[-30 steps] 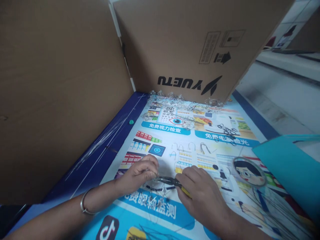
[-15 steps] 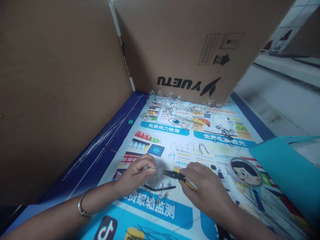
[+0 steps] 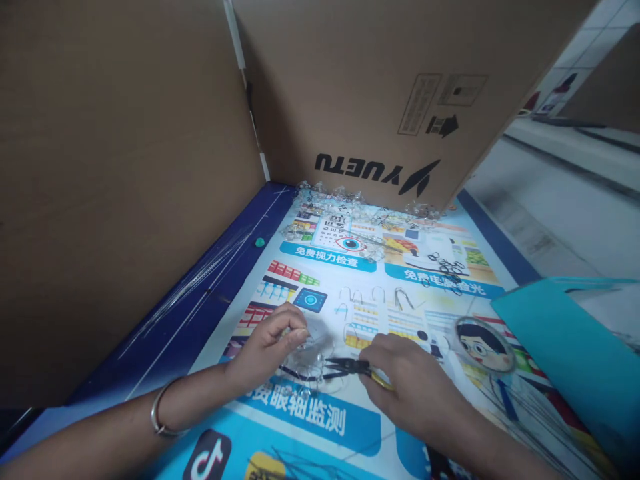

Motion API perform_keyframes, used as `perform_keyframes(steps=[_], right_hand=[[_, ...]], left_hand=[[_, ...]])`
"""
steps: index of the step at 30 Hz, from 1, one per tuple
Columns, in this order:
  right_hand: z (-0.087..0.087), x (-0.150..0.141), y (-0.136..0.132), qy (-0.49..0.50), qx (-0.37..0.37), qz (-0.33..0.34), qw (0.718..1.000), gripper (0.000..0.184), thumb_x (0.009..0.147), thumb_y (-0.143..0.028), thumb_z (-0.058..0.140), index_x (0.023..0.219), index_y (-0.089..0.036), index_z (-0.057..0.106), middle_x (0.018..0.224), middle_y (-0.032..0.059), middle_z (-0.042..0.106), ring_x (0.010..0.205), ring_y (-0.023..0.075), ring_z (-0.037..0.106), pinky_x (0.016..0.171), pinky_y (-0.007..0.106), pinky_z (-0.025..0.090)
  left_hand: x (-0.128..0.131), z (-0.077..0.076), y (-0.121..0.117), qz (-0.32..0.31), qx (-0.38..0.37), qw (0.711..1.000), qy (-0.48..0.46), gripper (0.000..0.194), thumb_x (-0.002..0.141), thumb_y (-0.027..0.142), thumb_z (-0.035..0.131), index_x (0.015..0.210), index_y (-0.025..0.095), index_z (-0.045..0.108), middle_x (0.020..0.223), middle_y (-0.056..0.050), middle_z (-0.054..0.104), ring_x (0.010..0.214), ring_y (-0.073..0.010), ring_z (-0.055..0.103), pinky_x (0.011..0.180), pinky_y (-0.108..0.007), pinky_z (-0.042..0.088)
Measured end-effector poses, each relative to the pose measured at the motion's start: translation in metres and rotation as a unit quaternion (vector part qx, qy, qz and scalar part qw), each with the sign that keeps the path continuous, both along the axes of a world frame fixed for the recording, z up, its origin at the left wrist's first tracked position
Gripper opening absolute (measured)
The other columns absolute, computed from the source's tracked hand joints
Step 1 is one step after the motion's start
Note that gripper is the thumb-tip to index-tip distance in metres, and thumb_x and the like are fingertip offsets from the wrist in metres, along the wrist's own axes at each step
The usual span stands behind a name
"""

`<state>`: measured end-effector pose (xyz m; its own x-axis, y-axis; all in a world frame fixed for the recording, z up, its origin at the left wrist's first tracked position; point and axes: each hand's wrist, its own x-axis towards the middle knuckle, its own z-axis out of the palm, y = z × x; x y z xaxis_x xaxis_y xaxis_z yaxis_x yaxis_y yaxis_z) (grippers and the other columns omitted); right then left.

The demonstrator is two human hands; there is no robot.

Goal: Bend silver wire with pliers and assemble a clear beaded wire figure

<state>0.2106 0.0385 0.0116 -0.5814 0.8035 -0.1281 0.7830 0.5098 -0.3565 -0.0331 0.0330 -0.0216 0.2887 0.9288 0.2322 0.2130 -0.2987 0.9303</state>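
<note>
My left hand [image 3: 273,347], with a metal bangle on its wrist, is closed with thumb and forefinger pinched together. A thin strand of wire seems to hang from the pinch, too fine to make out fully. My right hand [image 3: 405,373] is wrapped round the handles of needle-nose pliers [image 3: 350,366], whose dark jaws point left, slightly parted. Below and between the hands, a tangle of clear and silvery wire pieces [image 3: 310,367] lies on the printed sheet. Past the hands lie several bent wire hooks [image 3: 379,293].
Cardboard panels [image 3: 380,80] stand at the back and left. Along the back one lie many clear wire pieces [image 3: 340,195]. Dark rings [image 3: 447,263] lie right of centre. Straight wires [image 3: 190,270] rest on the blue left edge. A teal folder [image 3: 560,347] sits right.
My right hand has lowered the pliers toward the wire tangle, and their jaws have parted. My left hand has shifted slightly left, still pinched.
</note>
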Motion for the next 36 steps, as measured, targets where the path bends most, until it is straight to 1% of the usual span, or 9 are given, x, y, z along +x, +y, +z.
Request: perform_keyframes(steps=[4, 11, 19, 24, 31, 33, 36], right_hand=[[-0.0028, -0.0031, -0.0008, -0.002, 0.002, -0.007, 1.0, 0.015, 0.082, -0.024, 0.048, 0.083, -0.02, 0.062, 0.082, 0.0047, 0.059, 0.081, 0.0202, 0.053, 0.071, 0.03, 0.036], [-0.0057, -0.0058, 0.001, 0.019, -0.006, -0.019, 1.0, 0.015, 0.081, -0.024, 0.048, 0.081, -0.021, 0.063, 0.08, 0.0034, 0.059, 0.08, 0.0187, 0.054, 0.069, 0.028, 0.036], [-0.0016, -0.0053, 0.0028, 0.045, -0.003, -0.039, 0.998, 0.014, 0.08, -0.022, 0.048, 0.078, -0.021, 0.062, 0.076, 0.0024, 0.059, 0.076, 0.0174, 0.055, 0.065, 0.026, 0.038], [-0.0019, -0.0076, 0.0019, 0.049, 0.008, -0.032, 0.998, 0.013, 0.079, -0.02, 0.049, 0.077, -0.021, 0.062, 0.074, 0.0017, 0.058, 0.074, 0.0165, 0.054, 0.065, 0.025, 0.038], [-0.004, -0.008, 0.0011, 0.042, 0.006, -0.024, 0.999, 0.012, 0.08, -0.02, 0.051, 0.075, -0.021, 0.062, 0.072, 0.0002, 0.058, 0.072, 0.0147, 0.054, 0.061, 0.023, 0.035], [-0.0051, -0.0069, 0.0015, 0.029, 0.022, -0.018, 0.999, 0.013, 0.081, -0.02, 0.05, 0.074, -0.021, 0.061, 0.071, 0.0, 0.058, 0.07, 0.0145, 0.054, 0.059, 0.023, 0.033], [-0.0066, -0.0059, 0.0009, 0.007, 0.096, -0.005, 0.995, 0.012, 0.08, -0.02, 0.052, 0.071, -0.02, 0.06, 0.069, 0.0, 0.057, 0.068, 0.0153, 0.052, 0.057, 0.025, 0.029]], left_hand=[[0.0022, 0.0013, -0.0027, 0.01, 0.005, 1.0, -0.002, 0.017, 0.089, 0.021, 0.047, 0.074, 0.017, 0.052, 0.081, -0.002, 0.048, 0.081, -0.0146, 0.048, 0.077, -0.028, 0.037], [0.0038, 0.0016, -0.0037, 0.005, 0.005, 1.0, -0.007, 0.016, 0.09, 0.021, 0.045, 0.074, 0.017, 0.05, 0.081, -0.002, 0.047, 0.08, -0.0146, 0.048, 0.076, -0.028, 0.038], [0.0049, 0.0023, -0.0028, -0.004, -0.017, 1.0, 0.004, 0.02, 0.091, 0.025, 0.043, 0.073, 0.018, 0.047, 0.079, -0.002, 0.046, 0.079, -0.0153, 0.047, 0.074, -0.027, 0.038], [0.0049, 0.0021, -0.0032, -0.015, -0.02, 1.0, -0.004, 0.02, 0.091, 0.024, 0.042, 0.074, 0.017, 0.049, 0.079, -0.002, 0.046, 0.078, -0.0148, 0.047, 0.073, -0.027, 0.038], [0.0056, 0.0006, -0.0043, -0.026, -0.032, 0.999, -0.017, 0.02, 0.092, 0.024, 0.041, 0.076, 0.017, 0.05, 0.08, -0.002, 0.047, 0.078, -0.0143, 0.047, 0.073, -0.027, 0.038], [0.0056, -0.0009, -0.0049, -0.033, -0.042, 0.998, -0.019, 0.02, 0.092, 0.026, 0.04, 0.078, 0.017, 0.05, 0.081, -0.003, 0.049, 0.078, -0.0144, 0.048, 0.073, -0.027, 0.039], [0.0057, -0.0007, -0.0061, -0.043, -0.057, 0.997, -0.005, 0.02, 0.092, 0.029, 0.04, 0.081, 0.016, 0.051, 0.082, -0.003, 0.05, 0.078, -0.0146, 0.048, 0.073, -0.027, 0.039]])
